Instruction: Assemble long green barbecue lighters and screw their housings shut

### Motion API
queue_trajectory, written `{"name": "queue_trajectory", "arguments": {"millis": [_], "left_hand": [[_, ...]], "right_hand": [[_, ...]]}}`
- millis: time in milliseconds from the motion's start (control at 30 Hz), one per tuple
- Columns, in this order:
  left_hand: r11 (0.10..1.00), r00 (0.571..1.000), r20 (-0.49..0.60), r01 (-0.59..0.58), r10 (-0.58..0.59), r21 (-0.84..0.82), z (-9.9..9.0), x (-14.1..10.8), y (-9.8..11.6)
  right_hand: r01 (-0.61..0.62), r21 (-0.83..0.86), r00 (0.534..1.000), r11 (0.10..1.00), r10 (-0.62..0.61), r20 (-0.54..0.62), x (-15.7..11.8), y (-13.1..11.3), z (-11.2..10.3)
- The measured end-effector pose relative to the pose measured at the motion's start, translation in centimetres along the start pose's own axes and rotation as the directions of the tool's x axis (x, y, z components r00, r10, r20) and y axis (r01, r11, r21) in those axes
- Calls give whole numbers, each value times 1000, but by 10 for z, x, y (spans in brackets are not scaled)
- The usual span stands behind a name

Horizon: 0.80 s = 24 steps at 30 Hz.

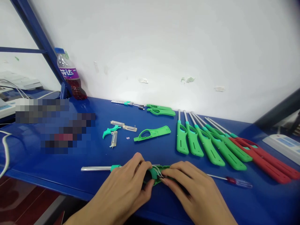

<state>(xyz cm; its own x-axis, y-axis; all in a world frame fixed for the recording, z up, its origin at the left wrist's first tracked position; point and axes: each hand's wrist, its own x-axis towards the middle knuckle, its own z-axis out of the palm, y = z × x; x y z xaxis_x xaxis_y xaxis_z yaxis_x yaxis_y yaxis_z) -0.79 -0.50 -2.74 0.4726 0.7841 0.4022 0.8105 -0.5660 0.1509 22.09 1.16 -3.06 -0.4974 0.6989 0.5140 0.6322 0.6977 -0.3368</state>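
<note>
At the front of the blue table lies an opened long-necked lighter, its green handle shell partly hidden under my fingers. Its metal tube points left from a teal collar. My left hand is closed around the near end, thumb and fingers gripping the curved teal trigger. Thin white wires loop between the two hands. My right hand pinches over the shell, fingertips at a small dark part where the wires end; what exactly it grips is partly hidden.
Assembled green lighters and red lighters fan out at right, near a screwdriver. Behind my hands lie a shell half, clear fuel tanks, a teal trigger, stacked shells and a tube. A bottle stands back left.
</note>
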Motion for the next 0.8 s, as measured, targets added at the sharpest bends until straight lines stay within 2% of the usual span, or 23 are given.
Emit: {"name": "queue_trajectory", "arguments": {"millis": [167,467,800], "left_hand": [[1000,996,-85,1,-2,-7,3,3,1],[999,984,-177,-5,-1,-36,9,4,-2],[995,985,-172,6,-23,-98,8,5,-2]], "right_hand": [[2,11,1000,1000,-2,-21,1,-1,0],[16,-6,999,1000,-16,-30,1,-1,0],[33,3,999,999,-33,-35,1,2,1]]}}
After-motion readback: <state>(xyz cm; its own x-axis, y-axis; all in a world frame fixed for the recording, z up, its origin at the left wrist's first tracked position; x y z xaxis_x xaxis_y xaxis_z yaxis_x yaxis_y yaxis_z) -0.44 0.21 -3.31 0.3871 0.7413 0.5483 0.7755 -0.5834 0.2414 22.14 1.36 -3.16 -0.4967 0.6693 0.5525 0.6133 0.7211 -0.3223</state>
